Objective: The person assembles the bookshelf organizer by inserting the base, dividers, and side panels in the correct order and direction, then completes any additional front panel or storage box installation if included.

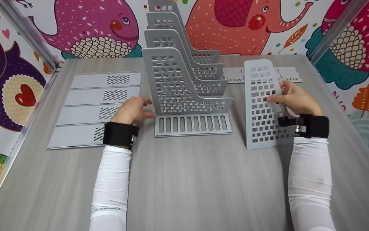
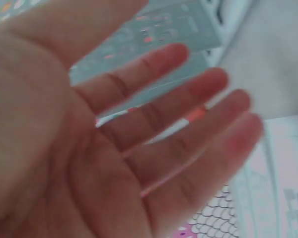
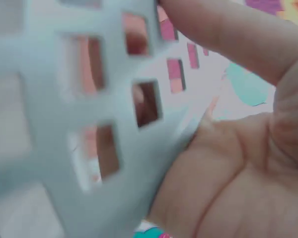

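A grey perforated panel [image 1: 259,125] stands upright at the right, pinched along its sloped edge by the right hand [image 1: 295,98]. In the right wrist view the thumb lies on the near face of the panel [image 3: 134,134], and fingers show through its square holes. Several similar grey panels [image 1: 174,86] stand one behind another at the centre, above a slotted grey base [image 1: 192,125]. Beside their left edge the left hand [image 1: 133,109] has its fingers spread, near the front panel. The left wrist view shows that palm [image 2: 139,139] with nothing in it.
Flat grey pieces with slanted slots [image 1: 84,114] lie in a row at the left, partly behind the left hand. A flat strip [image 1: 288,73] lies at the back right. The grey table [image 1: 184,186] meets a wall with printed animals [image 1: 235,25], with metal posts at its corners.
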A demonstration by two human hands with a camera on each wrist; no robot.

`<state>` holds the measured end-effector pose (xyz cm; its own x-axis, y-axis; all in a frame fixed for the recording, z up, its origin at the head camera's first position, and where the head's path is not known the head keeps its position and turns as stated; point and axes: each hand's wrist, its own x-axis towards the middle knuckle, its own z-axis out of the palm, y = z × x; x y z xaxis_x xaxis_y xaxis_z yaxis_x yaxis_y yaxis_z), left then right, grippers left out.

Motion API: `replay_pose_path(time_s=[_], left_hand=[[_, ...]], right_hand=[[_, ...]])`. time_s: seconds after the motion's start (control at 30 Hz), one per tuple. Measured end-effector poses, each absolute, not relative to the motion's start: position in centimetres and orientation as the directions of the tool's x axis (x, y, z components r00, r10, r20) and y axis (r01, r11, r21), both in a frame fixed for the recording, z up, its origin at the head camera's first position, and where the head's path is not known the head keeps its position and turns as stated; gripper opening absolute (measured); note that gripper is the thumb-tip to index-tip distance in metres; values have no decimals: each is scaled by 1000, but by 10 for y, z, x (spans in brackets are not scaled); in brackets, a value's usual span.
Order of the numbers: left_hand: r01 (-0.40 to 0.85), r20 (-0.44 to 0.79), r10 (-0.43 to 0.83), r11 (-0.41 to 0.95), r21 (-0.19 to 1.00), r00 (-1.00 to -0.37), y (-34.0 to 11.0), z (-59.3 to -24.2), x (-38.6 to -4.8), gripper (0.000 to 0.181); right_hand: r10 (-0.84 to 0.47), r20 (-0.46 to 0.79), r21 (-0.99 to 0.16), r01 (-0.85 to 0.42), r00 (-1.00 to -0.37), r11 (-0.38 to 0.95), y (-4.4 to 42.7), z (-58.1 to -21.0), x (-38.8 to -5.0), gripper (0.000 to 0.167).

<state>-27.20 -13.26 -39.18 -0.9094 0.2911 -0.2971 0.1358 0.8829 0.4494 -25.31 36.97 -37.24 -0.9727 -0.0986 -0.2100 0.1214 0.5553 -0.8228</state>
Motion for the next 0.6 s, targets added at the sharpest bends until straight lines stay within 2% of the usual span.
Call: replay_pose_path(time_s=[0.17,0.3,0.37,0.5,0.6], left_hand=[[171,-333,341,879,446,-879,-128,-406,-278,80],[214,-347,372,884,416,-861,-127,-415,-281,84],[240,-355,389,886,396,-850,-129,-418,-282,84],[266,-379,409,888,375,-830,-132,-421,-283,83],[261,-385,408,888,379,-828,-132,-421,-283,82]], right_hand=[[-298,-51,-937,-58,-953,345,361,-355,-239,47],[-377,58,-972,-138,-924,190,356,-349,-233,50],[-386,82,-964,-172,-919,205,355,-347,-231,49],[-376,84,-905,-229,-923,359,354,-344,-229,40],[-367,77,-876,-238,-927,419,355,-342,-229,37]])
